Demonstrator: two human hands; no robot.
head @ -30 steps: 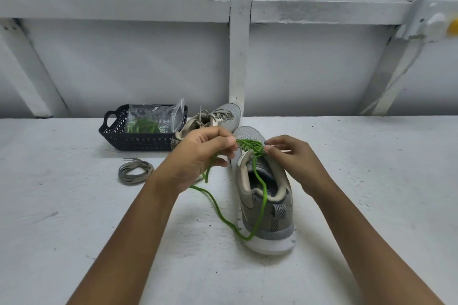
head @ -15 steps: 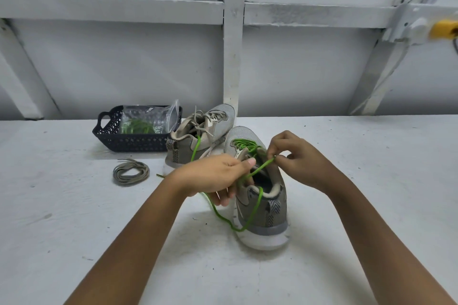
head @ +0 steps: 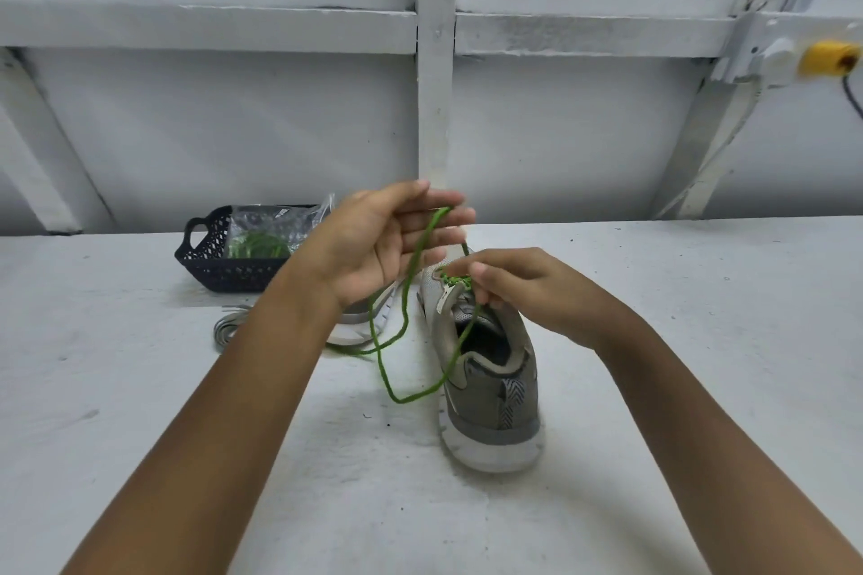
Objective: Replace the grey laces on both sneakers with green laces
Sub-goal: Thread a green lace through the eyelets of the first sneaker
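I read this as the threading step on the nearer grey knit sneaker with the white sole, which stands heel towards me on the white painted table. The thin round green lace already crosses its front eyelets, and the upper ones look unfilled. My right hand pinches the green lace at the eyelets, fingers curled down on it. My left hand is raised with the palm towards me and the fingers nearly straight, so it is not clenched; the lace loops over the fingers near their tips and the slack hangs in a long bight to the table beside the shoe. Whether two fingers squeeze the lace I cannot tell.

The next move, I judge, calls for drawing that slack through until the crossing lies snug, then finding the free tip and feeding it into the next eyelet; the loose bight could snag on the heel collar.

The second grey sneaker sits behind my left wrist with only its sole edge showing, so I cannot see its lacing. A coiled flat grey lace lies on the table, part hidden by my forearm. The black perforated plastic basket behind holds a clear plastic bag with something green inside, likely the other lace; the lace tips I cannot pick out.
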